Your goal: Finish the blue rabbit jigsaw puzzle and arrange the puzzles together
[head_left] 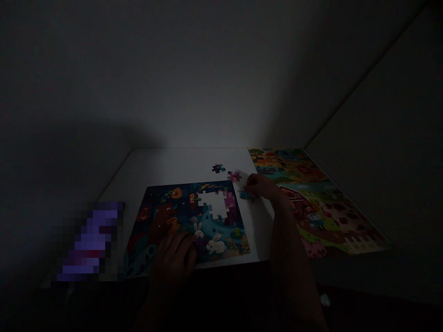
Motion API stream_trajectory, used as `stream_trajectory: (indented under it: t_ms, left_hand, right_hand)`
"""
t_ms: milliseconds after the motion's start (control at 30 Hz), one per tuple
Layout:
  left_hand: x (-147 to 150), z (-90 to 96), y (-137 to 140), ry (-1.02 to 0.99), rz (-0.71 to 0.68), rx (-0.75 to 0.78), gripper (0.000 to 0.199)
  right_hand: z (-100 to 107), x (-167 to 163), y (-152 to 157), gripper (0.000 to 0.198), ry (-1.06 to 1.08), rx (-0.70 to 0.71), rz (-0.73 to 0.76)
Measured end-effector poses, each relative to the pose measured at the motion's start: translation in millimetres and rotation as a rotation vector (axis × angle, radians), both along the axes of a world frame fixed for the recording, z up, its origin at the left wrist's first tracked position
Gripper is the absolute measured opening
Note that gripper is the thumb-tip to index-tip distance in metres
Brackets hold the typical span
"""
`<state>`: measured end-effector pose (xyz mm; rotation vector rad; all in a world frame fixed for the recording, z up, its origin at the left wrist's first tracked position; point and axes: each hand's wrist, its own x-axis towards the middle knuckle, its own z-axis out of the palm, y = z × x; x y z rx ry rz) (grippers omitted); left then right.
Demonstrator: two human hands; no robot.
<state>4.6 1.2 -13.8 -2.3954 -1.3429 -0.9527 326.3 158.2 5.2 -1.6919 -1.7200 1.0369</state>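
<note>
A jigsaw puzzle (pixel 214 230) of a dark night forest, with a bear and white rabbits, lies on the white table. Its upper right part has a gap where white shows through. My left hand (pixel 175 253) rests on the puzzle's lower edge, fingers laid over it and slightly bent, holding nothing that I can see. To the right of the puzzle, my right hand (pixel 259 186) pinches a teal puzzle piece (pixel 246 194) close to the table top. A purple puzzle piece (pixel 234 176) and a dark blue puzzle piece (pixel 218 168) lie loose beyond the puzzle's far edge.
Two colourful pictures, a savanna scene (pixel 287 163) and a farm scene (pixel 332 216), cover the table's right side. At the left edge is a pixelated purple object (pixel 92 240). Walls (pixel 207 92) close in the table's back and sides. The light is very dim.
</note>
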Motion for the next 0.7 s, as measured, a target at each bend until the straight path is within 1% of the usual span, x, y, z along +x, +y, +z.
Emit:
stream_trajectory:
  t_ms: [67, 133, 233, 333, 400, 433, 500, 567, 633, 700]
  left_hand:
    - [-2, -1.6, 0, 0.000, -0.003, -0.001, 0.021]
    - [-3, -3.2, 0, 0.003, -0.012, -0.004, 0.019]
    - [-5, -4.5, 0, 0.024, -0.025, -0.021, 0.017]
    - [-3, -3.9, 0, 0.004, -0.016, -0.012, 0.017]
    - [-1, -3.1, -1, -0.014, -0.011, -0.005, 0.018]
    - [0, -2.7, -1, -0.018, -0.012, -0.004, 0.018]
    - [0, -2.3, 0, -0.019, -0.012, -0.004, 0.018]
    - [0, -2.2, 0, -0.021, -0.010, 0.000, 0.017]
    - [0, -2.2, 0, -0.022, -0.015, -0.008, 0.017]
    - [0, -2.4, 0, -0.023, -0.021, -0.014, 0.017]
  right_hand:
    - [1, -1, 2, 0.010, -0.012, 0.017, 0.055]
    - [4, 0, 2, 0.008, -0.066, 0.059, 0.068]
    - [11, 3, -3, 0.017, -0.099, 0.070, 0.090]
    - [19, 3, -12, 0.029, -0.121, -0.034, 0.223]
    - [24, -1, -18, 0.036, -0.178, -0.114, 0.313]
    - [26, -4, -20, 0.040, -0.217, -0.137, 0.333]
    - [29, -10, -22, 0.050, -0.287, -0.154, 0.336]
    - [30, -13, -23, 0.056, -0.313, -0.162, 0.329]
    - [30, -14, -23, 0.054, -0.310, -0.165, 0.330]
    - [28, -13, -22, 0.047, -0.299, -0.157, 0.328]
